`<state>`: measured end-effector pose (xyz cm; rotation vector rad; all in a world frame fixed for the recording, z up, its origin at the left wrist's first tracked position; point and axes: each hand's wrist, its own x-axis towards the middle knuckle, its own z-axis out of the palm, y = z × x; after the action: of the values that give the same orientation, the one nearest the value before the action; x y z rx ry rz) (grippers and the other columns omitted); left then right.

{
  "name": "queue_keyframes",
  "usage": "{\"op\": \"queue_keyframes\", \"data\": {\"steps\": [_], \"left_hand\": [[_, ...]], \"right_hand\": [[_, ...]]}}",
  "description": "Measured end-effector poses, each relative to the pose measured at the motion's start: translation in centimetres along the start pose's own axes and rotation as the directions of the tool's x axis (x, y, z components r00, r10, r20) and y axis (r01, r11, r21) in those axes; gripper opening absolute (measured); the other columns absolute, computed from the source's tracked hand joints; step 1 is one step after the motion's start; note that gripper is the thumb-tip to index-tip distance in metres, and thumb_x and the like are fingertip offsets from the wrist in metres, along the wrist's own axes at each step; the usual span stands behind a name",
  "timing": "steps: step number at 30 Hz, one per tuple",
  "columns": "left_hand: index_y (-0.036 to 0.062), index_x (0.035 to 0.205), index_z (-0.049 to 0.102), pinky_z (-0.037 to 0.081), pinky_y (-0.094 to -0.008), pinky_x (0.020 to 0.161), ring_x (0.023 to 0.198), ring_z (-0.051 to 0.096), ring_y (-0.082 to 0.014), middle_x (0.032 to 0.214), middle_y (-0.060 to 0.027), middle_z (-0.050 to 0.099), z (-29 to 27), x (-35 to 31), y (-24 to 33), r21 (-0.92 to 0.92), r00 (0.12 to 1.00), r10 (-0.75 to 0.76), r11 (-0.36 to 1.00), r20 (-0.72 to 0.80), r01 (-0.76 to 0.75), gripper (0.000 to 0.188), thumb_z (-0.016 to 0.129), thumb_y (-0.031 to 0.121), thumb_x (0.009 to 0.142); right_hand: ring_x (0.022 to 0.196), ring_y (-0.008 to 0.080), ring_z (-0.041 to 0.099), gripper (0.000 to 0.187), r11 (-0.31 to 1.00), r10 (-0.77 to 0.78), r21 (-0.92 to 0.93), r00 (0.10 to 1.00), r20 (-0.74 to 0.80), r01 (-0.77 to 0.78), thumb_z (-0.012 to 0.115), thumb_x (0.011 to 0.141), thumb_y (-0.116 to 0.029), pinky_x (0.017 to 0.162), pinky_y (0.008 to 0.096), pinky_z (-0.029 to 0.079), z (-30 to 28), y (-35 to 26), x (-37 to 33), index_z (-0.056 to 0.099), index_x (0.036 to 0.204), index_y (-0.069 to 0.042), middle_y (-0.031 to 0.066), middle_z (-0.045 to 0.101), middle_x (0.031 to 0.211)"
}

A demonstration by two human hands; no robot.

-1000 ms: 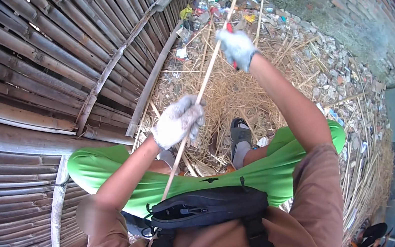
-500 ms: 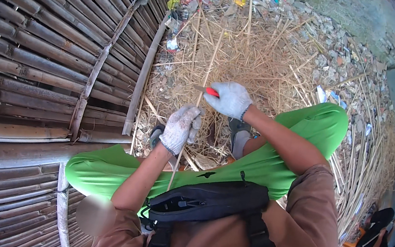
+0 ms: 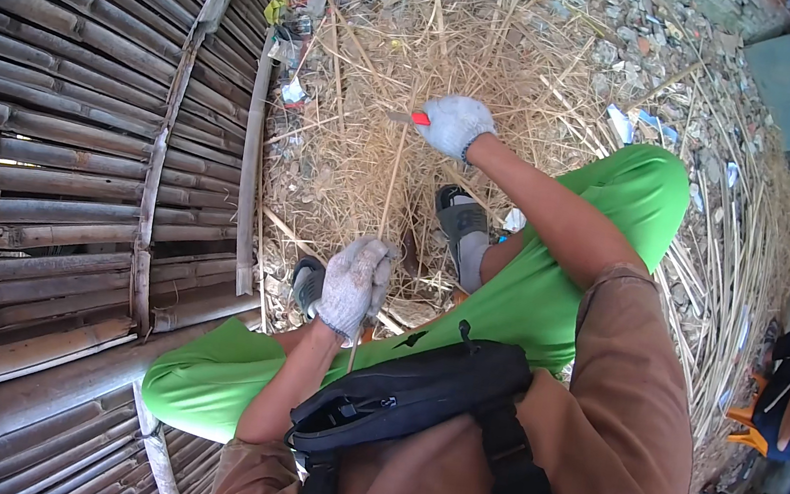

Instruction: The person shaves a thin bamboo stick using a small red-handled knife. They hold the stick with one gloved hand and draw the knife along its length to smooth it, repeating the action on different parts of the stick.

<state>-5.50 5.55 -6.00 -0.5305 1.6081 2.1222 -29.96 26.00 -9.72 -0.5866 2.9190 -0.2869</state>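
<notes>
My left hand [image 3: 353,282], in a soiled white knit glove, is closed round a thin bamboo strip [image 3: 393,181]. Its lower end runs down toward my lap, and the upper part stretches away from me over the shavings. Farther out, my right hand [image 3: 457,126], also gloved, grips a knife [image 3: 420,118] by its red handle. The short blade points left, at the upper part of the strip; whether it touches is too small to tell. Most of the handle is hidden in my fist.
Straw-like shavings [image 3: 501,70] cover the ground between my sandalled feet. A bamboo slat wall [image 3: 83,92] rises at the left. Long thin strips [image 3: 713,282] lie at the right, near a person beside an orange stool [image 3: 748,428]. A black bag [image 3: 417,377] hangs at my front.
My right hand with the knife has moved away from my left hand, outward along the strip. My left hand keeps its grip. The whole view has shifted somewhat.
</notes>
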Motion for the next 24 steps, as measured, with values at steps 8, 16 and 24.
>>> {"op": "queue_keyframes", "data": {"steps": [8, 16, 24], "left_hand": [[0.0026, 0.113, 0.063, 0.035, -0.0246, 0.037, 0.044, 0.045, -0.0078, 0.067, 0.0036, 0.050, -1.1, 0.5, -0.5, -0.044, 0.999, -0.014, 0.999, -0.038, 0.012, 0.026, 0.055, 0.028, 0.114], [0.0021, 0.114, 0.064, 0.034, -0.0252, 0.037, 0.044, 0.046, -0.0088, 0.065, 0.0027, 0.049, -0.7, -0.7, -0.8, 0.131, 1.000, 0.003, 0.991, -0.009, -0.001, 0.028, 0.053, 0.027, 0.116], [0.0047, 0.111, 0.064, 0.032, -0.0253, 0.035, 0.043, 0.044, -0.0084, 0.064, 0.0042, 0.046, -2.2, -0.8, 0.3, 0.056, 0.996, 0.090, 0.994, 0.021, -0.091, 0.028, 0.056, 0.031, 0.115]], "right_hand": [[0.100, 0.0344, 0.079, 0.040, 0.989, -0.149, 0.031, 0.976, 0.157, 0.146, 0.060, 0.100, -0.046, 0.087, 0.0510, 0.064, 1.2, -4.7, -3.5, 0.080, 0.109, -0.013, 0.0136, 0.081, 0.106], [0.105, 0.0366, 0.079, 0.042, 0.998, -0.009, -0.054, 0.998, 0.067, 0.013, 0.058, 0.101, -0.043, 0.090, 0.0534, 0.063, 0.3, 0.9, 0.2, 0.082, 0.109, -0.010, 0.0159, 0.081, 0.112], [0.111, 0.0414, 0.076, 0.053, 0.837, 0.544, 0.149, 0.831, -0.118, -0.527, 0.053, 0.103, -0.053, 0.096, 0.0544, 0.060, -0.8, 14.8, 1.2, 0.080, 0.117, -0.010, 0.0241, 0.077, 0.121]]}}
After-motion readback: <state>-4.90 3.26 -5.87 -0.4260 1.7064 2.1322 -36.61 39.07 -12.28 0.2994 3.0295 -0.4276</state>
